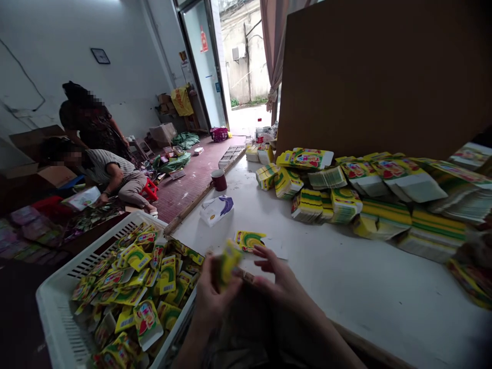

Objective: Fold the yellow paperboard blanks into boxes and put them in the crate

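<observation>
My left hand (211, 289) grips a small yellow-and-green printed box (229, 261), blurred by motion, above the table's near edge. To its right, my right hand (274, 277) has its fingers apart and holds nothing that I can see. Just beyond both hands, a flat yellow-and-white carton (249, 240) lies on the white table (326, 287). At the left, a white plastic basket (57, 302) is heaped with small yellow boxes (148, 318) of the same print.
Stacks of flat printed cartons (384, 215) line the table's right side before a brown board (376, 82). A tissue pack (216, 210) and a dark red mug (219, 180) stand further back. Two people (115, 174) are at the far left, near a red stool (150, 189).
</observation>
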`<action>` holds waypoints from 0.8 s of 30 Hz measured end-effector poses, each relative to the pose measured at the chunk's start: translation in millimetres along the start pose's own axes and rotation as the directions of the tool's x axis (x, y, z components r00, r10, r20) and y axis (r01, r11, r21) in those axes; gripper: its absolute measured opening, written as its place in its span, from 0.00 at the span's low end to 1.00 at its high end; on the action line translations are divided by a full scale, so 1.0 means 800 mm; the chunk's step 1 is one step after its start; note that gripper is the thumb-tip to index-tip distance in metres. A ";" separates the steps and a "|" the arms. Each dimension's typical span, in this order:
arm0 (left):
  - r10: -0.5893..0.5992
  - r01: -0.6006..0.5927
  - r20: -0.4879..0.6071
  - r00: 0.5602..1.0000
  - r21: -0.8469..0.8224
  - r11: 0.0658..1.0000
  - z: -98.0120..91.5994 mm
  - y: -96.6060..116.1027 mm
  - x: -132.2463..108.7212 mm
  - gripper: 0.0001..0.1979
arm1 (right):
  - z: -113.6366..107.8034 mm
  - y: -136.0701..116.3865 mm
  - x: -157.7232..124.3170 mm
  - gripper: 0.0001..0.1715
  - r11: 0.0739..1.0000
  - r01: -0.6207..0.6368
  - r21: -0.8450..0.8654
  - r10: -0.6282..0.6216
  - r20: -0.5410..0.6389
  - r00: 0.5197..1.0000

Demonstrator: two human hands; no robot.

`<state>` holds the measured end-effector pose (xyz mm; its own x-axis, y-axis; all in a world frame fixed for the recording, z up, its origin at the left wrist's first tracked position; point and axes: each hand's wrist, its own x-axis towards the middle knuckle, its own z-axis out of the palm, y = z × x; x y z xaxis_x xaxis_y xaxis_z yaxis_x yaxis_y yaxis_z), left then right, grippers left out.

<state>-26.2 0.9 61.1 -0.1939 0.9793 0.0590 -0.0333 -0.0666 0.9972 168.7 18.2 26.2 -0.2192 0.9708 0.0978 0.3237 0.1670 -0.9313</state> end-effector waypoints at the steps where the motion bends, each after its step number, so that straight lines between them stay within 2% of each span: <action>1: -0.016 -0.012 -0.149 0.989 -0.184 0.983 -0.005 -0.001 0.006 0.27 | -0.004 0.006 0.009 0.25 0.996 -0.033 -0.088 0.029 -0.047 0.998; 3: -0.070 -0.074 -0.340 0.938 -0.394 0.916 -0.016 -0.001 0.017 0.31 | -0.014 0.018 0.028 0.14 0.959 -0.117 -0.258 0.080 -0.149 0.986; 5: -0.201 -0.015 -0.366 0.909 -0.509 0.861 -0.023 -0.004 0.024 0.31 | -0.018 0.027 0.045 0.11 0.917 -0.181 -0.355 0.116 -0.198 0.973; 7: -0.348 0.138 -0.278 0.895 -0.569 0.810 -0.023 -0.011 0.026 0.25 | -0.014 0.034 0.056 0.10 0.866 -0.233 -0.443 0.149 -0.217 0.965; 9: -0.413 0.256 -0.180 0.893 -0.551 0.794 -0.018 -0.019 0.025 0.21 | -0.005 0.038 0.062 0.07 0.817 -0.264 -0.513 0.173 -0.218 0.960; 15: -0.388 0.319 -0.049 0.920 -0.479 0.818 0.005 -0.031 0.011 0.21 | 0.010 0.036 0.057 0.08 0.769 -0.221 -0.600 0.135 -0.186 0.973; 18: -0.393 0.380 0.060 0.917 -0.428 0.820 0.017 -0.037 0.001 0.21 | 0.007 0.041 0.056 0.07 0.782 -0.177 -0.597 0.095 -0.167 0.981; 20: -0.414 0.440 0.155 0.897 -0.390 0.809 0.025 -0.044 -0.005 0.23 | 0.001 0.047 0.058 0.01 0.810 -0.167 -0.562 0.093 -0.157 0.983; 22: -0.421 0.463 0.192 0.887 -0.374 0.804 0.032 -0.050 -0.009 0.26 | -0.005 0.049 0.057 0.07 0.886 -0.170 -0.431 0.107 -0.166 0.980; 24: -0.396 0.433 0.177 0.901 -0.396 0.809 0.038 -0.050 -0.012 0.30 | -0.009 0.043 0.050 0.14 0.958 -0.141 -0.250 0.099 -0.173 0.980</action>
<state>7.2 -0.2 22.2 0.0117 0.9427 -0.3335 -0.4996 0.2944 0.8147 178.0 64.0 0.6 -0.0240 0.9976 0.0643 0.5714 0.0665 -0.8180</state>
